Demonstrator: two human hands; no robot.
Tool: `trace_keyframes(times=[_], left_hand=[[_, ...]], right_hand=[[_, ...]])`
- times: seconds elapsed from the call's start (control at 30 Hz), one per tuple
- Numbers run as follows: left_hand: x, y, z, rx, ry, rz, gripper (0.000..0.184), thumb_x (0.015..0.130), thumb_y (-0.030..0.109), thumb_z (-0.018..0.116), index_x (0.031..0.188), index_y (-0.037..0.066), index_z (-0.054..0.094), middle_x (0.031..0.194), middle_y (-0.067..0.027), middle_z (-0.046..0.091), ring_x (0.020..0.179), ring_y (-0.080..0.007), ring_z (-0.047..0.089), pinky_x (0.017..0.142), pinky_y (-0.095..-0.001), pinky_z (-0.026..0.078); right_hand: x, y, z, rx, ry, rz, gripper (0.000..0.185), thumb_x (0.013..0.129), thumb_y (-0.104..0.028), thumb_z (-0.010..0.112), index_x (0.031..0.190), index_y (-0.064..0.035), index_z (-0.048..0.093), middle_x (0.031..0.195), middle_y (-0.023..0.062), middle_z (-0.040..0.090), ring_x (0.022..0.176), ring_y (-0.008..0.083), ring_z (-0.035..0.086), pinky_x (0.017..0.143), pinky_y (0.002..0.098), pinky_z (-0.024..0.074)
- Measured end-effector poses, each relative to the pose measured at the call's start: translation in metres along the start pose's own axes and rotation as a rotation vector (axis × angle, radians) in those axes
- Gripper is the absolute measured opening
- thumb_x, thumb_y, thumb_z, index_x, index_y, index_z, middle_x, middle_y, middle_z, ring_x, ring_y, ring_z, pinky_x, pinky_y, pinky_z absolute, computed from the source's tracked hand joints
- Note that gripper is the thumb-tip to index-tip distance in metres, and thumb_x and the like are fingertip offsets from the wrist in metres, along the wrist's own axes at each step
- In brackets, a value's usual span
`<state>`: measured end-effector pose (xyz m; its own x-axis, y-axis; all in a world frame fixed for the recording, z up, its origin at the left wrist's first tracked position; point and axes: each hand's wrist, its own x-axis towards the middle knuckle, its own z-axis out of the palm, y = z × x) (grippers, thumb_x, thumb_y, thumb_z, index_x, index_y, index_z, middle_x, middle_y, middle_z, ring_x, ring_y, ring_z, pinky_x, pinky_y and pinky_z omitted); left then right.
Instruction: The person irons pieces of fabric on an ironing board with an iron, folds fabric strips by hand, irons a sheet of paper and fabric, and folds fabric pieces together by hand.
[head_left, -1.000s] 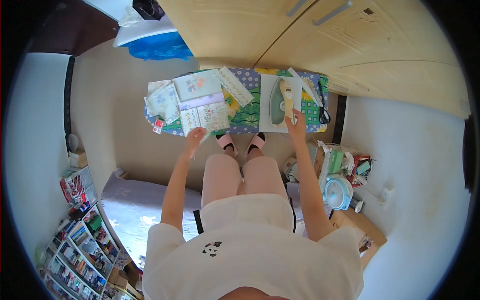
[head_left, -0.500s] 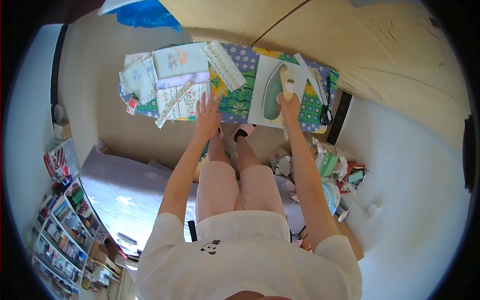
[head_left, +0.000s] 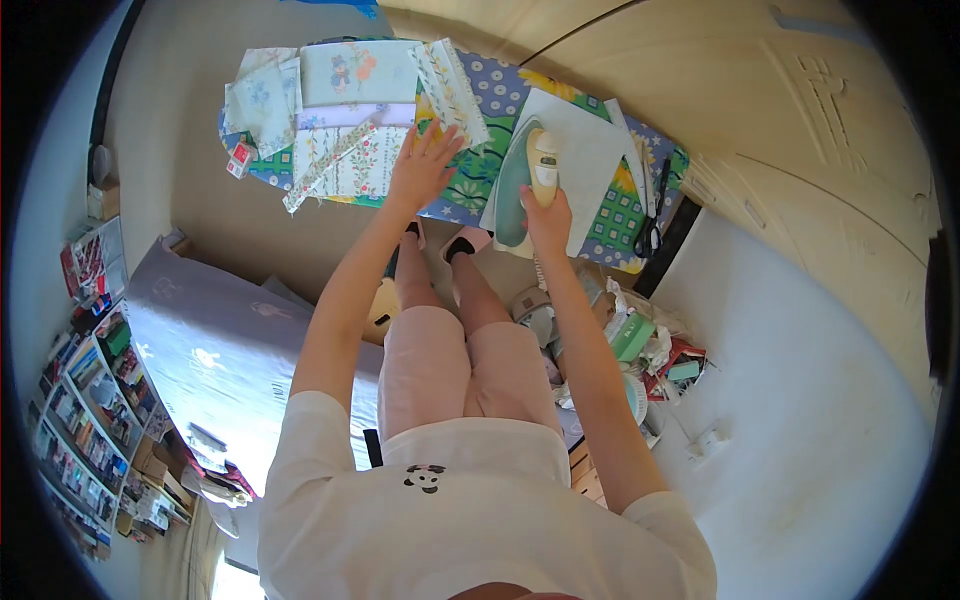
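Note:
My right hand is wrapped around the cream handle of a clothes iron. The iron, green around its body, lies over the left edge of a white sheet on the patterned ironing board. My left hand has its fingers spread and points toward the lower end of a floral fabric strip; whether it touches the board I cannot tell. Left of it lie several floral fabric pieces, a lavender strip and a narrow floral strip.
Black scissors and a white ruler-like strip lie at the board's right end. A small red-and-white box sits at its left end. Wooden cabinet doors rise behind. Clutter with a green box stands at lower right.
The iron has moved left across the white sheet to its left edge, with my right hand still on it. My left hand has shifted farther over the board, closer to the floral strip.

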<state>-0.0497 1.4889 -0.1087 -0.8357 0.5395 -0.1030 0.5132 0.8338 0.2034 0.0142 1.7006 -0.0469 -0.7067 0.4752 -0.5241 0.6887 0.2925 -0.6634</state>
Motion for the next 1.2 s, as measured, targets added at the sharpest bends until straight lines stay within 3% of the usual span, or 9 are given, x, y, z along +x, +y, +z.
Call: trace_keyframes(times=[0.17, 0.23, 0.33, 0.43, 0.67, 0.73, 0.87, 0.93, 1.2], left_hand=[[-0.013, -0.005, -0.003, 0.018, -0.003, -0.054, 0.062, 0.080, 0.031, 0.062, 0.137, 0.022, 0.038, 0.145, 0.0041, 0.030, 0.137, -0.0209, 0.020, 0.112, -0.0448, 0.017], [-0.017, -0.006, -0.003, -0.016, 0.012, -0.039, 0.064, 0.079, 0.030, 0.064, 0.136, 0.022, 0.038, 0.145, 0.0040, 0.030, 0.137, -0.0209, 0.020, 0.112, -0.0443, 0.017], [-0.015, -0.007, -0.003, -0.078, -0.053, -0.091, 0.082, 0.063, 0.026, 0.076, 0.136, 0.022, 0.038, 0.145, 0.0041, 0.031, 0.138, -0.0213, 0.019, 0.112, -0.0434, 0.017], [-0.004, -0.002, -0.017, -0.036, -0.133, -0.140, 0.086, 0.060, 0.027, 0.078, 0.136, 0.023, 0.038, 0.145, 0.0040, 0.032, 0.138, -0.0218, 0.019, 0.112, -0.0428, 0.016], [0.008, 0.004, -0.021, 0.039, -0.206, -0.204, 0.090, 0.055, 0.025, 0.081, 0.135, 0.025, 0.040, 0.145, 0.0043, 0.032, 0.138, -0.0228, 0.017, 0.112, -0.0466, 0.012], [0.007, 0.004, -0.020, 0.056, -0.213, -0.206, 0.089, 0.055, 0.024, 0.081, 0.135, 0.025, 0.040, 0.145, 0.0045, 0.032, 0.139, -0.0228, 0.017, 0.112, -0.0466, 0.012], [0.009, 0.006, -0.018, 0.066, -0.224, -0.235, 0.089, 0.056, 0.023, 0.081, 0.135, 0.026, 0.041, 0.145, 0.0050, 0.032, 0.139, -0.0229, 0.016, 0.112, -0.0465, 0.011], [0.009, 0.006, -0.017, 0.059, -0.221, -0.234, 0.089, 0.056, 0.022, 0.081, 0.135, 0.026, 0.040, 0.145, 0.0051, 0.032, 0.139, -0.0231, 0.016, 0.112, -0.0466, 0.011], [0.007, 0.006, -0.017, 0.032, -0.241, -0.253, 0.090, 0.058, 0.020, 0.080, 0.137, 0.027, 0.037, 0.146, 0.0057, 0.029, 0.139, -0.0237, 0.015, 0.112, -0.0474, 0.010]], right_hand=[[-0.003, -0.007, 0.003, 0.045, -0.023, 0.030, 0.041, 0.076, -0.035, 0.069, 0.091, 0.0005, 0.057, 0.074, 0.0125, 0.063, 0.054, 0.0221, 0.062, 0.050, 0.0346, 0.0477], [-0.002, -0.009, 0.002, 0.074, -0.092, 0.095, 0.043, 0.075, -0.039, 0.069, 0.090, -0.0005, 0.057, 0.077, 0.0150, 0.064, 0.062, 0.0271, 0.064, 0.057, 0.0385, 0.0484], [0.002, 0.005, 0.014, -0.036, -0.018, 0.028, 0.046, 0.076, -0.044, 0.066, 0.089, -0.0012, 0.057, 0.079, 0.0178, 0.064, 0.072, 0.0331, 0.064, 0.063, 0.0423, 0.0482], [-0.004, -0.006, 0.016, -0.097, -0.021, 0.099, 0.049, 0.076, -0.049, 0.064, 0.088, -0.0012, 0.059, 0.081, 0.0191, 0.064, 0.078, 0.0367, 0.062, 0.067, 0.0446, 0.0472], [-0.014, -0.012, 0.016, 0.020, -0.044, 0.140, 0.058, 0.079, -0.059, 0.055, 0.081, -0.0009, 0.060, 0.077, 0.0177, 0.065, 0.075, 0.0367, 0.063, 0.064, 0.0449, 0.0472], [-0.014, -0.010, 0.017, -0.070, -0.025, 0.053, 0.058, 0.080, -0.059, 0.055, 0.076, -0.0013, 0.059, 0.056, 0.0079, 0.057, 0.047, 0.0187, 0.059, 0.049, 0.0322, 0.0450], [-0.020, -0.008, 0.016, 0.009, -0.071, 0.089, 0.055, 0.081, -0.055, 0.057, 0.076, -0.0005, 0.060, 0.051, 0.0063, 0.055, 0.044, 0.0167, 0.057, 0.044, 0.0302, 0.0442], [-0.024, -0.015, 0.008, 0.310, -0.264, 0.223, 0.050, 0.081, -0.050, 0.061, 0.076, -0.0005, 0.060, 0.050, 0.0052, 0.054, 0.040, 0.0140, 0.054, 0.040, 0.0271, 0.0432], [-0.023, -0.018, 0.010, 0.292, -0.249, 0.228, 0.048, 0.081, -0.048, 0.062, 0.075, -0.0005, 0.059, 0.049, 0.0039, 0.052, 0.039, 0.0129, 0.053, 0.039, 0.0257, 0.0438]])
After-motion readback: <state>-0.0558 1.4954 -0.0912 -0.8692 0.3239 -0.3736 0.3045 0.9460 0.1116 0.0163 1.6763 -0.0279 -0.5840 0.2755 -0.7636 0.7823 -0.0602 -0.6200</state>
